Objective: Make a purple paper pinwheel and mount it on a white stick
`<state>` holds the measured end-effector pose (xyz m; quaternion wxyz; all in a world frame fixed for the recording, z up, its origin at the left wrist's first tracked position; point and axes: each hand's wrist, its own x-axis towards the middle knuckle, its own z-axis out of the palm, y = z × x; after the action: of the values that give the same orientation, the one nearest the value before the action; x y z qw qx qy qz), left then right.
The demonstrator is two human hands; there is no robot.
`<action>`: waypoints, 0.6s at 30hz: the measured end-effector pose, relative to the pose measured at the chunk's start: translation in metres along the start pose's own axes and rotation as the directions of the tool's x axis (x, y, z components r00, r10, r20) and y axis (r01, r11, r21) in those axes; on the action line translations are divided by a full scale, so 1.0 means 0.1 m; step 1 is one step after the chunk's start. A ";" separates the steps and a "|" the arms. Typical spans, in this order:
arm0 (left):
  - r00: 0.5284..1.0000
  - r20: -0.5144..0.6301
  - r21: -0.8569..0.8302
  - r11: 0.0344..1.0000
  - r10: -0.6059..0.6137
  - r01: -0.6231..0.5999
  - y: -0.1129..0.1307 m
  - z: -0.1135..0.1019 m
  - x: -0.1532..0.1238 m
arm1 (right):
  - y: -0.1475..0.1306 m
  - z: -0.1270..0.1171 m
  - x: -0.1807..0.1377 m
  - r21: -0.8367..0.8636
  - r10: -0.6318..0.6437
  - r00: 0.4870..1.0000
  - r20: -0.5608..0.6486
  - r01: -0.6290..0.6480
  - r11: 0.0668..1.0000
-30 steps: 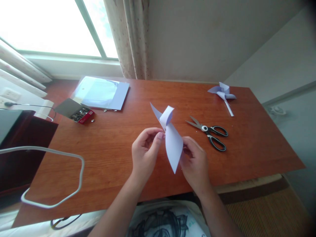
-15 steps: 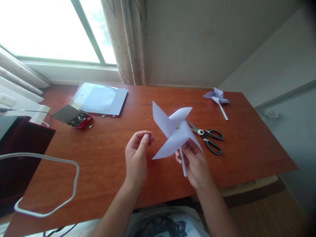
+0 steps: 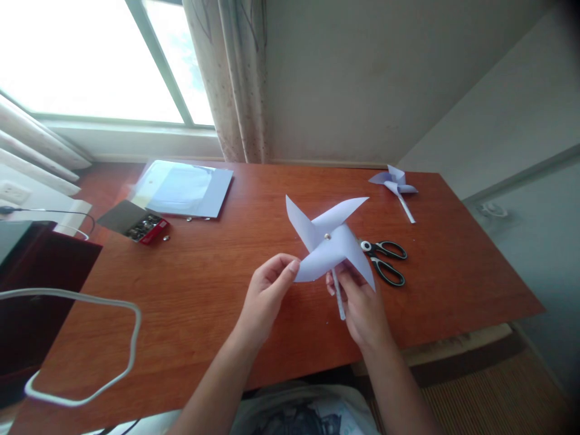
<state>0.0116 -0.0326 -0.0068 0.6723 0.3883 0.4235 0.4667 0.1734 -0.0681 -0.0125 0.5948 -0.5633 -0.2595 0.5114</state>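
A white paper pinwheel (image 3: 338, 248) with a small metal pin at its centre is held up over the table. My right hand (image 3: 365, 302) grips its rolled paper stick just under the blades; some of those fingers are hidden behind the paper. With thumb and fingers, my left hand (image 3: 272, 290) pinches the tip of the lower left blade. Just right of the pinwheel lie black-handled scissors (image 3: 385, 260), their blades mostly covered by the paper.
A second paper pinwheel (image 3: 396, 184) lies at the far right of the wooden table (image 3: 190, 326). At the back left are a folder (image 3: 217, 192) and an open red box (image 3: 151, 229) of metal pins, several loose beside it. A white cable (image 3: 133, 344) loops at left.
My left hand has moved right and closed on the lower left blade tip. The pinwheel has turned and tilted slightly, while my right hand keeps its hold on the stick.
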 end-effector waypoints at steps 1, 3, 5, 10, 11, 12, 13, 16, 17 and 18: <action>1.000 0.013 0.010 1.000 -0.007 0.007 0.00 0.01 0.00 | 0.01 -0.01 0.01 -0.009 -0.007 1.000 -0.009 0.007 1.000; 1.000 0.018 0.021 1.000 -0.020 0.019 0.01 0.03 0.00 | 0.02 -0.03 0.01 -0.004 -0.009 1.000 -0.018 0.008 1.000; 0.999 0.018 0.036 0.999 -0.030 0.029 0.01 0.04 0.01 | 0.02 -0.04 0.01 0.009 0.001 1.000 -0.012 -0.001 1.000; 0.997 0.059 0.090 0.995 -0.046 0.041 0.01 0.06 0.00 | 0.01 -0.04 -0.01 0.064 0.004 1.000 0.027 -0.006 0.998; 0.997 0.062 0.098 0.994 -0.050 0.044 0.02 0.06 0.00 | 0.01 -0.04 -0.01 0.069 0.002 0.999 0.032 -0.004 0.998; 0.997 0.062 0.105 0.993 -0.055 0.049 0.02 0.06 0.00 | 0.01 -0.04 -0.02 0.071 0.002 0.999 0.037 -0.004 0.997; 0.996 0.063 0.111 0.992 -0.059 0.052 0.03 0.07 -0.01 | 0.01 -0.04 -0.02 0.070 0.001 0.999 0.042 -0.003 0.998; 0.998 0.054 0.133 0.991 -0.039 0.031 0.03 0.06 -0.01 | 0.00 -0.04 -0.02 0.057 -0.010 0.999 0.043 0.007 0.998; 0.999 0.039 0.141 0.990 -0.022 0.016 0.03 0.06 -0.01 | 0.00 -0.04 -0.02 0.053 -0.013 0.999 0.040 0.011 0.999; 1.000 0.015 0.149 0.989 -0.002 0.000 0.03 0.05 -0.01 | 0.00 -0.04 -0.02 0.049 -0.017 0.999 0.036 0.015 0.999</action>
<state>0.0156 -0.0335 -0.0021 0.6449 0.4406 0.4524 0.4305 0.1762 -0.0720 -0.0127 0.6077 -0.5371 -0.2619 0.5231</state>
